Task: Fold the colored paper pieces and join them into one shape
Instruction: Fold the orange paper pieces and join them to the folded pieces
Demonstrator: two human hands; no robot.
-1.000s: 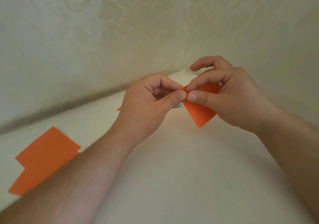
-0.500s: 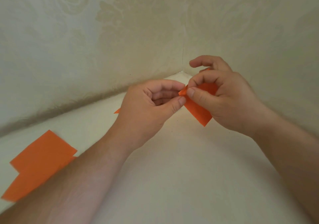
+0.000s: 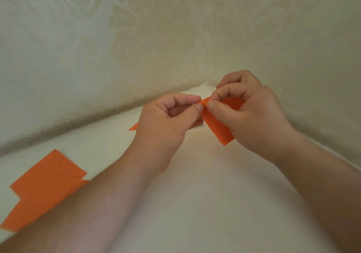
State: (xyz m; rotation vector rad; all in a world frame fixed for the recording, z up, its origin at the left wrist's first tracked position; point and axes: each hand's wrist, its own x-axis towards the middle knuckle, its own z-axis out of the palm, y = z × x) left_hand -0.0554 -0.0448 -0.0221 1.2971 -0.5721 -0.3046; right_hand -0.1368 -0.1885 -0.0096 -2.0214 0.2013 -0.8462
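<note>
1. both hands were raised above the desk point(image 3: 195, 204) near its far corner, where the two patterned walls point(image 3: 97, 47) met, and they held one orange paper piece point(image 3: 218, 127) in the air between them.
2. the left hand point(image 3: 166, 124) had its fingers curled, with thumb and forefinger pinching the paper's upper tip; this looked like a way to steady the point while a fold was made.
3. the right hand point(image 3: 252, 116) also pinched that same tip from the other side, its other fingers curled over the paper's upper part, so the rest of the sheet hung down and slanted toward the person.
4. a small orange corner point(image 3: 133, 128) showed just past the left hand; i could not tell whether it belonged to the held piece or lay on the desk.
5. two more orange sheets point(image 3: 45, 186) lay overlapped by the desk's left edge, partly under the left forearm, probably set aside for later folding and joining.
6. no containers were in view, so nothing was held in one.
</note>
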